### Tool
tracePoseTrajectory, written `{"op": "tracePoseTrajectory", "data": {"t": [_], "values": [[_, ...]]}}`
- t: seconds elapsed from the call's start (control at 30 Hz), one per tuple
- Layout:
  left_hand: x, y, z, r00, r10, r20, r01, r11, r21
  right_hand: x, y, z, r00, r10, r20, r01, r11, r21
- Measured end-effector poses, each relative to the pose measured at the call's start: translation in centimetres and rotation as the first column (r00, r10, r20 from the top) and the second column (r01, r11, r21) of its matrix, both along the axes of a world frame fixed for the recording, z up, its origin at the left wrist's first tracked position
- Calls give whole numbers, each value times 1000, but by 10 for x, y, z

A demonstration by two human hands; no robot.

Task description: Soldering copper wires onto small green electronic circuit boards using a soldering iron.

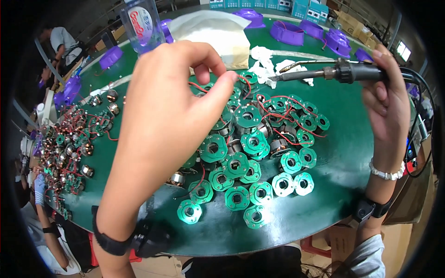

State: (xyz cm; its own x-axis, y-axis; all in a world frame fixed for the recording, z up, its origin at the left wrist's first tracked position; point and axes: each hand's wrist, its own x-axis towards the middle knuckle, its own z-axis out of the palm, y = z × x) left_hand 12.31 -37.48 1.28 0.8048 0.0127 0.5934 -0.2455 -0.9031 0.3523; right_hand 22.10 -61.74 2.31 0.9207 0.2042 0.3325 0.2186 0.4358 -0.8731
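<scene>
My left hand (pixel 169 97) reaches over the pile, thumb and forefinger pinched on a thin red wire (pixel 247 81). A small green circuit board (pixel 249 76) lies just beyond the fingertips. My right hand (pixel 387 106) grips a black-handled soldering iron (pixel 354 72), its tip pointing left, a short way right of the pinched wire. A thin metal tube runs along the iron's upper side. Below both hands spreads a heap of small motors topped with octagonal green boards (pixel 248 116), several with red wires. My left palm and wrist hide part of the heap.
Crumpled white tissue (pixel 263 65) sits behind the iron's tip. Farther back are a pale bag (pixel 208 34), a clear bottle (pixel 141 25) and purple round housings (pixel 286 33). More wired motors (pixel 69 148) cover the left side, where a gloved co-worker's hand (pixel 39 187) rests. A black cable (pixel 422 88) trails at right.
</scene>
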Motion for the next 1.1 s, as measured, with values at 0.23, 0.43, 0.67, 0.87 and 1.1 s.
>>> {"op": "tracePoseTrajectory", "data": {"t": [0.23,0.43,0.67,0.87,1.1], "values": [[-14,16,14,988,-122,96,106,983,149,-1,2,1,998,59,-28,-59,998,-5],[-20,12,25,937,-275,-218,277,961,-19,-13,14,3,994,56,-98,-60,997,-44],[-24,12,27,958,-210,-197,199,977,-74,-16,29,0,984,127,-127,-140,985,-98],[-25,16,25,962,-245,-120,243,969,-34,-16,31,0,985,116,-129,-133,983,-130],[-27,19,25,953,-287,-91,288,957,-2,-18,35,0,983,134,-129,-151,980,-130]]}}
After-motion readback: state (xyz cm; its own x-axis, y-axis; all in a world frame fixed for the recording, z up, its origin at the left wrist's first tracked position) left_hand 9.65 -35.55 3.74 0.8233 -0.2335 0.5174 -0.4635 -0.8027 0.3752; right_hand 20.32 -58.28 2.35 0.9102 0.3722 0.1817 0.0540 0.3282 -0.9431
